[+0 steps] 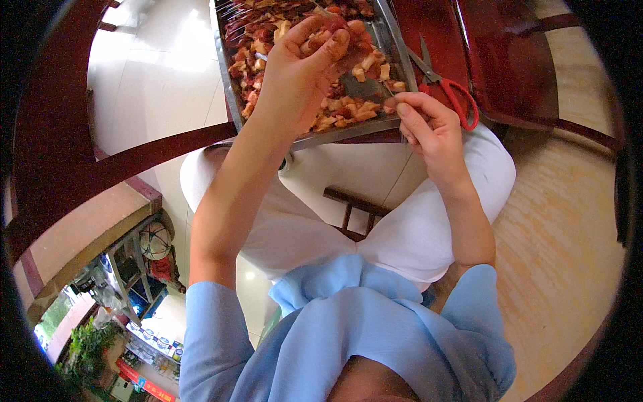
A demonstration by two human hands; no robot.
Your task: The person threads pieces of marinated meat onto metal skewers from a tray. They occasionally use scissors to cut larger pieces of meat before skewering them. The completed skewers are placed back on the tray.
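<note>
Left hand raised over metal tray, fingers pinched on a red meat piece. Right hand at the tray's near right corner, fingertips closed on a thin skewer pointing into the cut meat chunks. Red-handled scissors lie just right of the tray on a dark red chair.

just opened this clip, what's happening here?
A seated person works over a metal tray of chopped meat pieces. The left hand pinches a reddish piece above the tray, and the right hand grips a thin skewer at the tray's near corner. More loaded skewers lie at the tray's far end. Red-handled scissors rest beside the tray, untouched.
</note>
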